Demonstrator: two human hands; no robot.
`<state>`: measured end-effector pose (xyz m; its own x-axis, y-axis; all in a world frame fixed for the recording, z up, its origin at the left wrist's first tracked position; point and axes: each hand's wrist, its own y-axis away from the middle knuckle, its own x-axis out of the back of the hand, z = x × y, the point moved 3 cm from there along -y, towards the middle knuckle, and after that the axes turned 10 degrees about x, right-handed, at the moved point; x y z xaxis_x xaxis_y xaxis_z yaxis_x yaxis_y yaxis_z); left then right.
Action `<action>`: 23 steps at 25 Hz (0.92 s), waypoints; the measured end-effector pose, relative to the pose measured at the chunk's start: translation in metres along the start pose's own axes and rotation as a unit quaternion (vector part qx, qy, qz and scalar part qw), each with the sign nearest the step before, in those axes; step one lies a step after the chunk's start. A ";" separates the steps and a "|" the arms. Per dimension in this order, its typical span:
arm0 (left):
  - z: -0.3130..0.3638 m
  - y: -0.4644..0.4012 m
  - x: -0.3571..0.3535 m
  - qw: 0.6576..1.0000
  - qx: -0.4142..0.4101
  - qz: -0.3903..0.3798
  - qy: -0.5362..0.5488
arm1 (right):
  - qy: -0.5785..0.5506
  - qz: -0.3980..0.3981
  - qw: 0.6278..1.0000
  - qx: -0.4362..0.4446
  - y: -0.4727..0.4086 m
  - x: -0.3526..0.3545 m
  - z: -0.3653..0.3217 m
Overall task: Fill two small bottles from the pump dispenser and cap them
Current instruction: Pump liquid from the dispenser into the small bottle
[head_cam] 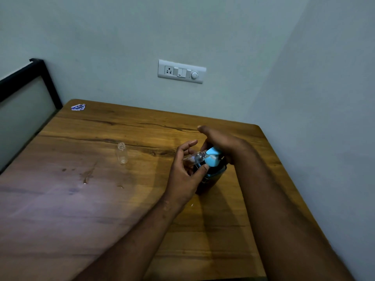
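Note:
A dark pump dispenser (pixel 213 175) with a light blue pump head (pixel 213 157) stands right of the table's middle. My right hand (pixel 223 145) lies over the pump head from behind. My left hand (pixel 186 171) holds a small clear bottle (pixel 195 158) tilted on its side, its mouth against the blue nozzle. A second small clear bottle (pixel 122 153) stands upright and uncapped to the left, apart from both hands. No caps are visible.
The wooden table (pixel 101 199) sits in a corner, walls close behind and to the right. Small wet spots (pixel 87 176) mark the left part of the top. A blue sticker (pixel 78 107) lies at the far left corner. A switch panel (pixel 181 71) is on the back wall.

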<state>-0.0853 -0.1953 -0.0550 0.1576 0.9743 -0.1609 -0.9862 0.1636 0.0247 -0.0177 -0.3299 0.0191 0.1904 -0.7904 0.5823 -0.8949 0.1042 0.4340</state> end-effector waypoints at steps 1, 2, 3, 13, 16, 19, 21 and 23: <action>-0.001 -0.001 0.000 1.000 0.000 0.001 0.000 | 0.003 0.019 1.000 0.004 -0.001 -0.002 0.001; -0.001 -0.002 0.000 1.000 -0.002 0.003 -0.002 | 0.021 0.062 0.998 0.019 -0.004 -0.004 0.003; -0.002 -0.002 -0.001 1.000 -0.002 0.005 -0.005 | 0.047 0.111 0.992 0.037 -0.005 -0.006 0.004; -0.002 -0.002 -0.001 1.000 -0.009 0.012 -0.003 | 0.002 0.061 0.998 0.029 -0.004 -0.001 0.000; -0.003 -0.002 -0.002 1.000 -0.011 0.022 -0.009 | 0.076 0.157 0.982 0.068 -0.012 -0.006 0.004; -0.002 0.000 -0.002 1.000 -0.012 0.021 -0.014 | 0.086 0.149 0.983 0.068 -0.012 -0.005 0.003; -0.002 0.000 -0.002 1.000 -0.011 0.016 -0.014 | 0.048 0.087 0.994 0.041 -0.010 -0.002 0.001; -0.003 -0.001 -0.001 1.000 -0.009 0.014 -0.004 | 0.020 0.051 0.998 0.024 -0.010 -0.004 0.002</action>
<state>-0.0851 -0.1973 -0.0579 0.1294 0.9799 -0.1516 -0.9911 0.1325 0.0105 -0.0106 -0.3290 0.0113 0.1128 -0.7521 0.6494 -0.9287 0.1526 0.3380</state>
